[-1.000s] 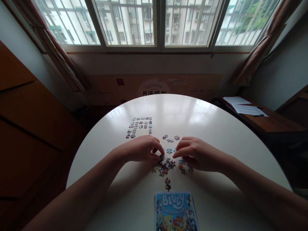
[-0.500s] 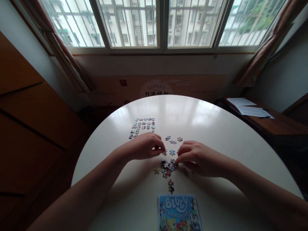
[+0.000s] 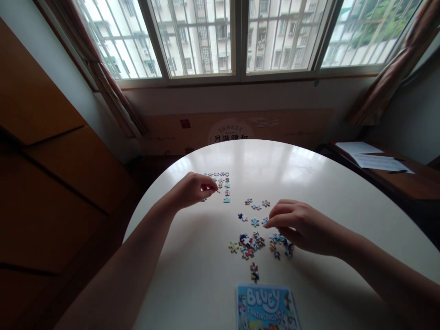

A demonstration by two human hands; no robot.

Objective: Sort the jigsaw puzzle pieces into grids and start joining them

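My left hand [image 3: 192, 189] is pinched on a small jigsaw puzzle piece [image 3: 217, 190], just above the laid-out puzzle pieces [image 3: 227, 193] at the far left of the table. It hides part of that arrangement. My right hand [image 3: 297, 224] has its fingers apart, with the fingertips beside a light-blue puzzle piece [image 3: 264, 221] on the tabletop. Below lies a mixed pile of puzzle pieces [image 3: 249, 245], and a second cluster of pieces [image 3: 277, 245] sits partly under my right hand. Several single pieces [image 3: 255, 222] lie between the hands.
A blue picture sheet lettered "Bluey" [image 3: 266, 307] lies at the near edge of view on the round white table [image 3: 192, 261]. Two joined pieces [image 3: 254, 271] rest just above it. Papers [image 3: 378, 162] and pens lie on a brown side table at right.
My left hand has moved left and away from me, carrying a piece from the loose ones to the laid-out pieces. My right hand has drawn back rightward from the pile. The view has shifted slightly.
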